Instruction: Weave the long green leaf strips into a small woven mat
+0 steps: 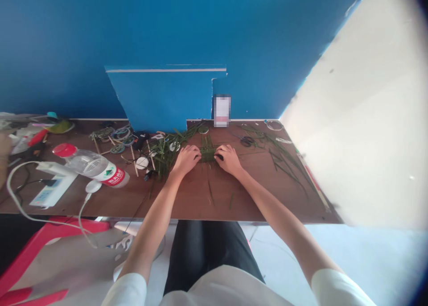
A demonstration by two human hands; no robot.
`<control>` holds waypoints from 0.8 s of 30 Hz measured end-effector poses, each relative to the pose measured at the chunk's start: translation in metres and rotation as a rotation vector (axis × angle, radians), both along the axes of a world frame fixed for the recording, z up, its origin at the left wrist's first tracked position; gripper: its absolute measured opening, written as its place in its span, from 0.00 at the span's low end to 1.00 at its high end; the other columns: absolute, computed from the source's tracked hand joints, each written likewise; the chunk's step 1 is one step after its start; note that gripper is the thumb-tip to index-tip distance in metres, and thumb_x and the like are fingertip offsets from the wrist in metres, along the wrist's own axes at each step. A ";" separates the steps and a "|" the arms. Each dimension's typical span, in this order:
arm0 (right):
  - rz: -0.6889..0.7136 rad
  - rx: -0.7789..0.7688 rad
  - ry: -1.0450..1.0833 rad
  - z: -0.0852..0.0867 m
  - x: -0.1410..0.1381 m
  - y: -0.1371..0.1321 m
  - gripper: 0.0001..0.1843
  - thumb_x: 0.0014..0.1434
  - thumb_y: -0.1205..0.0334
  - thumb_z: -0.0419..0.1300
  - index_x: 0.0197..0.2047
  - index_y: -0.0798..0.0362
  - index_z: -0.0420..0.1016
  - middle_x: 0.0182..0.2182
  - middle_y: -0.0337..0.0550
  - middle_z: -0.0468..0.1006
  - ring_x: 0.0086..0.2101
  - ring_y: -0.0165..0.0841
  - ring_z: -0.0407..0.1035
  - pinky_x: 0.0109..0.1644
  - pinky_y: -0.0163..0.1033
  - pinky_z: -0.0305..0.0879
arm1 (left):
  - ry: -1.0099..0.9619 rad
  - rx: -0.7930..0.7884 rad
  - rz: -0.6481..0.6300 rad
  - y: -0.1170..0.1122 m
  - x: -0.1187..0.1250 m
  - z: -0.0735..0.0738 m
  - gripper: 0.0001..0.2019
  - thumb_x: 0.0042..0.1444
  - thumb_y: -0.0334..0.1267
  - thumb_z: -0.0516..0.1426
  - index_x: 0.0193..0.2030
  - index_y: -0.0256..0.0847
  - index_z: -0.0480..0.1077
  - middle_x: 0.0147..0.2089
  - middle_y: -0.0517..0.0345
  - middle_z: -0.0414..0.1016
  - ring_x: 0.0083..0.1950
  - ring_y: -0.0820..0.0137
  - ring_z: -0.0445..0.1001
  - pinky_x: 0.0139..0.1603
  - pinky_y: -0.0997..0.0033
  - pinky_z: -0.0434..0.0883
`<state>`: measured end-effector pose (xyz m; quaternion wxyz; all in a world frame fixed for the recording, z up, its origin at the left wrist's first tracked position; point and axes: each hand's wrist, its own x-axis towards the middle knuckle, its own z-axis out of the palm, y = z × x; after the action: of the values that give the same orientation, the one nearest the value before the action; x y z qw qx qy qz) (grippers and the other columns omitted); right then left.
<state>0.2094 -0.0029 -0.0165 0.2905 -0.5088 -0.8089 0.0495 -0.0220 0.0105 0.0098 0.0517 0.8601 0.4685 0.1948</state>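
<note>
A small woven piece of green leaf strips (207, 155) lies on the brown table between my hands, with loose strip ends pointing away toward the wall. At its left edge, my left hand (187, 158) is closed, fingers curled and pinching the weave. My right hand (228, 158) pinches the opposite edge, thumb and fingers bent together. The fingertips partly cover both side edges. A few single strips (210, 192) lie on the table just in front of the piece.
Leaf strips are heaped (163, 156) at left and scattered (284, 163) at right. Scissors (247, 141) lie behind my right hand. Farther left are a tilted plastic bottle (96, 165), a white power strip (55, 188) with cables, and round stick-mounted pieces (117, 148). A blue panel (163, 98) leans at the back.
</note>
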 end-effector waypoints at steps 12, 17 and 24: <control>0.009 -0.032 -0.012 0.002 -0.001 -0.002 0.09 0.64 0.62 0.56 0.41 0.49 0.79 0.42 0.48 0.74 0.48 0.43 0.63 0.51 0.48 0.60 | -0.008 0.007 0.002 0.001 0.003 -0.003 0.07 0.62 0.37 0.57 0.37 0.44 0.77 0.46 0.54 0.76 0.50 0.60 0.70 0.51 0.57 0.64; 0.008 -0.017 -0.008 -0.001 0.000 0.001 0.09 0.64 0.61 0.57 0.40 0.50 0.80 0.41 0.46 0.75 0.46 0.40 0.64 0.50 0.46 0.60 | 0.041 -0.011 -0.021 -0.001 0.002 0.002 0.09 0.63 0.38 0.55 0.37 0.44 0.78 0.47 0.55 0.75 0.50 0.61 0.69 0.53 0.59 0.64; -0.012 0.000 -0.031 0.000 -0.001 0.000 0.09 0.64 0.61 0.58 0.40 0.50 0.80 0.40 0.45 0.76 0.45 0.40 0.65 0.48 0.44 0.61 | 0.045 0.019 0.011 -0.003 0.002 0.004 0.09 0.64 0.38 0.55 0.39 0.44 0.77 0.47 0.54 0.75 0.51 0.60 0.69 0.53 0.58 0.64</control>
<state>0.2088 -0.0032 -0.0163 0.2783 -0.5145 -0.8101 0.0399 -0.0200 0.0071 0.0142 0.0320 0.8620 0.4726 0.1804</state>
